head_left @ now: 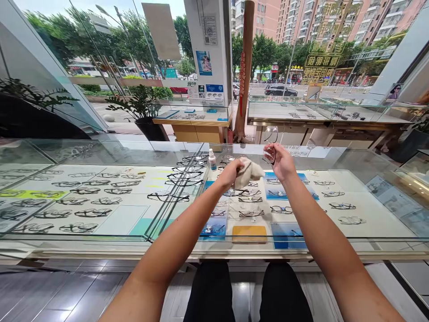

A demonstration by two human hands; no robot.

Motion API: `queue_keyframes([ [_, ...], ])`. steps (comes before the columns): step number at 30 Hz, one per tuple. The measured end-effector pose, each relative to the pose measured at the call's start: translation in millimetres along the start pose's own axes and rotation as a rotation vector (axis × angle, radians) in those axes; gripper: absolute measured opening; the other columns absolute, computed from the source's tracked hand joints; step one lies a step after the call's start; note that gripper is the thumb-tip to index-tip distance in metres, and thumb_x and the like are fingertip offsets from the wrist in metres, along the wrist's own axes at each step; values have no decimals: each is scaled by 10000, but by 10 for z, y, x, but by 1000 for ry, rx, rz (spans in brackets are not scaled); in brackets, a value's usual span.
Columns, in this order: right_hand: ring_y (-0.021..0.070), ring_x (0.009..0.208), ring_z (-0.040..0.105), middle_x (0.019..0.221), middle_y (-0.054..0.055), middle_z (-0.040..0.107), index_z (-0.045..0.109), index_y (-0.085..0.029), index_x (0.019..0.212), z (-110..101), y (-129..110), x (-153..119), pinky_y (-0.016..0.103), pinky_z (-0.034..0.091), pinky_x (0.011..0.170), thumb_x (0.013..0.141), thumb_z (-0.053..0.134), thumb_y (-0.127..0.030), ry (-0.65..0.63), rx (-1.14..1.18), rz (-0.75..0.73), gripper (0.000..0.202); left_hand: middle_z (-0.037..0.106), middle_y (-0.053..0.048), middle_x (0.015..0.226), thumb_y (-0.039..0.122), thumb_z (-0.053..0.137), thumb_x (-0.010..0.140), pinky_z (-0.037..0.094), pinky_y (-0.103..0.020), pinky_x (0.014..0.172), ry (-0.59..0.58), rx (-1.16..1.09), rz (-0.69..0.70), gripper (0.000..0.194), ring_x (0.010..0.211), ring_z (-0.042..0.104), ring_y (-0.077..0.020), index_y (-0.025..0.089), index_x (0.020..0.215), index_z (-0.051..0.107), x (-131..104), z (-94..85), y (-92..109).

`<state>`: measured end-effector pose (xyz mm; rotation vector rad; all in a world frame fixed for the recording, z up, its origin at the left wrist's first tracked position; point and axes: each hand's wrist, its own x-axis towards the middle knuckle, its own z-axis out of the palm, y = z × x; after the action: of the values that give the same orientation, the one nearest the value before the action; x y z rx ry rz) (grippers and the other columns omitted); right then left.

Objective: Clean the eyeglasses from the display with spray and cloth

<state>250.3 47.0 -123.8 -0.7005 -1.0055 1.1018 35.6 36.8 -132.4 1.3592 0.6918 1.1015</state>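
Observation:
My left hand (231,173) is closed on a crumpled beige cloth (248,172), above the glass counter. To its right, my right hand (282,162) grips a pair of eyeglasses (271,134) by one lens side, so they stand on end with the other lens raised above my fingers. A gap separates cloth and glasses. Just left of the cloth, a small white spray bottle (212,160) stands upright on the counter top. Several pairs of dark-framed eyeglasses (184,175) lie in a column on the glass, left of my left hand.
Under the glass, rows of spectacle frames (94,212) fill the display case (375,223), with blue trays (288,235) and a yellow-brown case (249,234). Beyond the counter are more display cabinets (191,121), a wooden post (244,67) and a potted plant (142,109).

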Motion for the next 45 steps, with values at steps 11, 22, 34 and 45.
queue_keyframes([
  [11,239,1140,717,1100,32,818,647,-288,853,78,-72,-64,347,544,930,770,862,-590,-35,-9,-10,380,717,-4,868,355,868,833,479,-286,695,-796,309,-229,341,766,617,-155,214,1125,763,-410,379,-15],
  [22,259,1110,698,952,42,754,633,-282,781,169,-125,-159,384,528,1003,824,811,-572,-120,-131,-59,343,700,-48,831,527,618,1048,461,-348,764,-153,602,311,379,808,602,-212,220,832,675,-293,329,-9],
  [34,262,855,656,753,35,723,698,-270,670,248,-122,-215,453,511,962,841,745,-468,-307,-367,-152,265,580,-191,1678,493,861,886,332,-571,1298,408,1087,940,879,1534,497,-425,248,1650,503,28,-192,19],
  [45,233,775,672,693,17,716,661,-257,635,192,-73,-204,410,522,863,841,664,-369,-363,-459,-149,235,770,-171,1453,617,826,939,403,-487,1154,307,1186,861,745,1372,649,-391,228,1549,649,-14,-231,57],
])
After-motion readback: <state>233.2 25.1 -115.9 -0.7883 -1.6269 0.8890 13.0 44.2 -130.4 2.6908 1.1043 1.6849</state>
